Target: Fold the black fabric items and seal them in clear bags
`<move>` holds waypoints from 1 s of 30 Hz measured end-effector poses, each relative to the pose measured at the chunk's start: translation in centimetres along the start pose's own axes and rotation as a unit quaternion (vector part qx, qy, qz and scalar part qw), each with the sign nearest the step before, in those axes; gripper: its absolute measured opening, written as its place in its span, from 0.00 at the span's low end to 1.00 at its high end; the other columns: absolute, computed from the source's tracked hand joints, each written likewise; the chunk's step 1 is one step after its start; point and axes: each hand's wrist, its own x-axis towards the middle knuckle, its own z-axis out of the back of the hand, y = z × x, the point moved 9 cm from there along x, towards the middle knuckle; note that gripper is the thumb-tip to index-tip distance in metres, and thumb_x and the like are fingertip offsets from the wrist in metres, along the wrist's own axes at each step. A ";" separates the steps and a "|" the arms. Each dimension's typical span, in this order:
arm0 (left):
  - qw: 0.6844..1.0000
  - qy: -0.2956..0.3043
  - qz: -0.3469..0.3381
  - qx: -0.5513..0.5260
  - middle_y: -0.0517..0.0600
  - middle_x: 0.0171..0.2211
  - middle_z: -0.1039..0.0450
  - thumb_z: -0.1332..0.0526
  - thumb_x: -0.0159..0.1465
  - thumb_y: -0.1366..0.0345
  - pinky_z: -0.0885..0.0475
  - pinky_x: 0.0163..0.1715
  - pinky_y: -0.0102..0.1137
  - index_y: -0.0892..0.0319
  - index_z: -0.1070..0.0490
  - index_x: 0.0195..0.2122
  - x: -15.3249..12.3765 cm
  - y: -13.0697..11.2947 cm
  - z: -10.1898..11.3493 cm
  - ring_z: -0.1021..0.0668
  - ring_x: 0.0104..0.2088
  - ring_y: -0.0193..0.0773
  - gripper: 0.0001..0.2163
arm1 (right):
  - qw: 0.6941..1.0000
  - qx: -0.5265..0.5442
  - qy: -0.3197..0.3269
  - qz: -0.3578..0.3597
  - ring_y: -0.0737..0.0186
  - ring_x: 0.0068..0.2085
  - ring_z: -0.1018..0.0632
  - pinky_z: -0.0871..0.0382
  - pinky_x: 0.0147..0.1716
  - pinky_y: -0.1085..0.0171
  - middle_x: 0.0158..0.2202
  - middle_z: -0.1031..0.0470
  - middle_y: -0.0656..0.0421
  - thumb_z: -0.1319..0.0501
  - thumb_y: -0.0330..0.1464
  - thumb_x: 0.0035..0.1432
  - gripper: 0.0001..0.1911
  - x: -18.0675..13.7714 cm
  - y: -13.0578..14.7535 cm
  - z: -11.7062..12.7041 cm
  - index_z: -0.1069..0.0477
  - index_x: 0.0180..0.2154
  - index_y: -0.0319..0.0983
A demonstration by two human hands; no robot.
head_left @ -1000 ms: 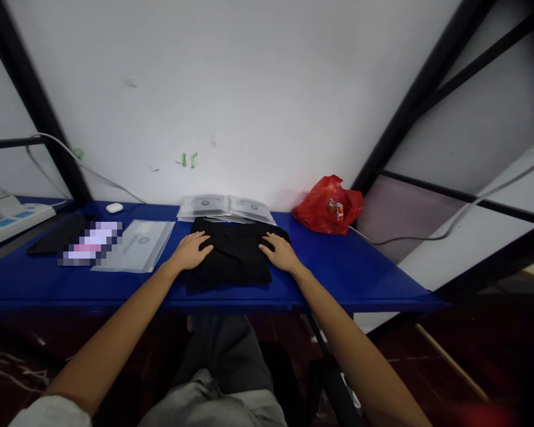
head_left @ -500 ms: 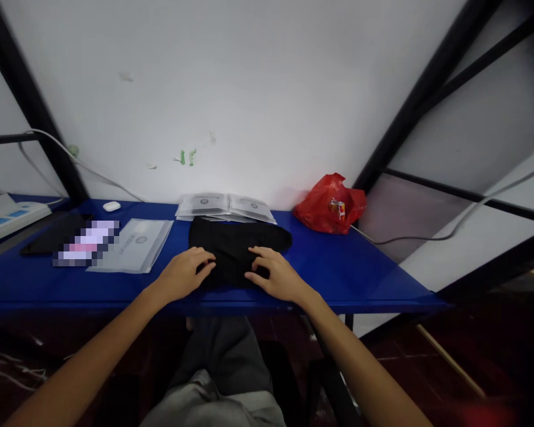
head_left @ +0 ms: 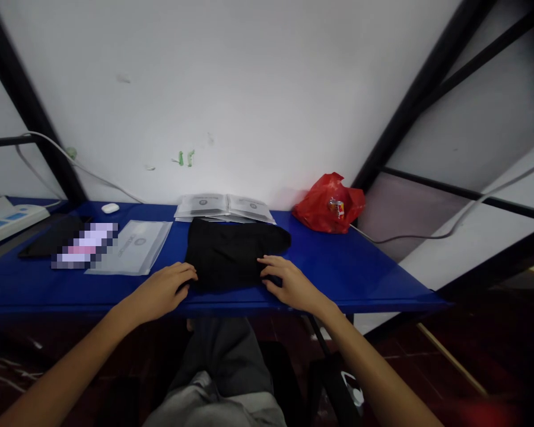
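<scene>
A folded black cloth lies flat on the blue table, with a rounded flap sticking out at its far right. At the cloth's near left edge is my left hand, fingertips touching the fabric, thumb apart from the fingers. My right hand rests by the right edge, its fingers curved and spread, the tips at the cloth's border. Neither hand grips the fabric. Behind the cloth are several frosted plastic zip bags with printed marks.
More frosted bags lie to the left, beside a phone with a blurred screen and a black tablet-like slab. A white earbud case and a power strip are further back. At right sits a red plastic bag by the wall.
Both hands have moved apart, from on top of the cloth out to its sides: the left hand to the left and nearer me, the right hand to the right. The cloth stays put.
</scene>
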 end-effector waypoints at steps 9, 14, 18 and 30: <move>0.991 0.022 0.066 -0.114 0.45 0.32 0.24 0.49 0.61 0.61 0.30 0.34 0.30 0.53 0.28 0.37 1.2 0.4 3.4 0.24 0.32 0.37 0.11 | 0.995 0.085 0.050 -0.026 0.57 0.52 0.27 0.34 0.52 0.55 0.52 0.27 0.56 0.42 0.29 0.55 0.06 1.0 0.8 2.3 0.28 0.28 0.42; 0.983 -0.065 0.157 -0.070 0.49 0.31 0.24 0.48 0.61 0.62 0.30 0.31 0.32 0.57 0.29 0.41 4.3 3.0 4.0 0.24 0.30 0.39 0.12 | 0.987 -0.041 -0.104 -0.115 0.52 0.51 0.27 0.35 0.52 0.51 0.49 0.26 0.52 0.44 0.32 0.56 0.07 3.4 -2.1 4.3 0.27 0.31 0.41; 0.977 -0.150 0.135 0.068 0.57 0.49 0.29 0.49 0.63 0.67 0.33 0.47 0.39 0.61 0.35 0.53 5.0 2.0 3.4 0.28 0.48 0.46 0.17 | 0.981 -0.111 -0.139 -0.079 0.49 0.57 0.32 0.40 0.55 0.47 0.55 0.32 0.49 0.43 0.34 0.57 0.14 3.3 -1.6 2.6 0.29 0.45 0.40; 0.999 0.016 0.036 0.000 0.52 0.58 0.35 0.47 0.62 0.65 0.39 0.56 0.38 0.55 0.34 0.54 3.1 1.9 -1.1 0.33 0.58 0.43 0.18 | 0.998 -0.059 0.010 -0.035 0.50 0.62 0.39 0.47 0.60 0.45 0.59 0.36 0.51 0.39 0.30 0.52 0.18 1.2 -2.1 -0.5 0.28 0.48 0.41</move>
